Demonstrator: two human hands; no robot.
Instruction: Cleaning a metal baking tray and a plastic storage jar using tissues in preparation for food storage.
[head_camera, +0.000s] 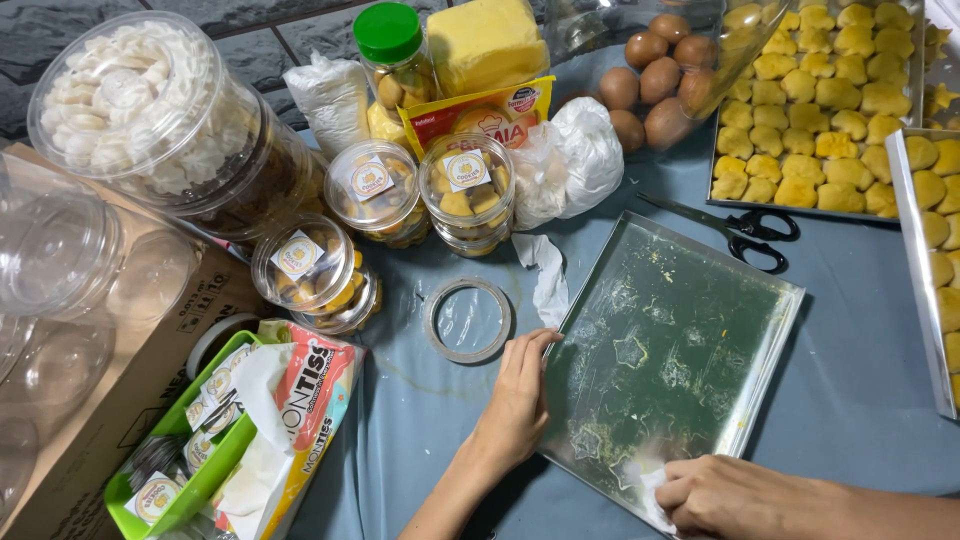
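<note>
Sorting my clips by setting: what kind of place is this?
Likely a home baking workspace: trays of yellow cookies, brown eggs, small filled cookie jars, and an emptied baking tray that both hands are on.

Two bare forearms enter from six o'clock; left hand (517, 405) and right hand (722, 495) wear no sleeves, gloves or jewellery.

A: Which packages show?
B: A yellow and red sachet (478, 112) behind two round-labelled clear tubs (467, 190), and a red, white and teal tissue pack (305, 420) at lower left.
A: Others?
B: A brown carton (140, 370) far left.
</note>
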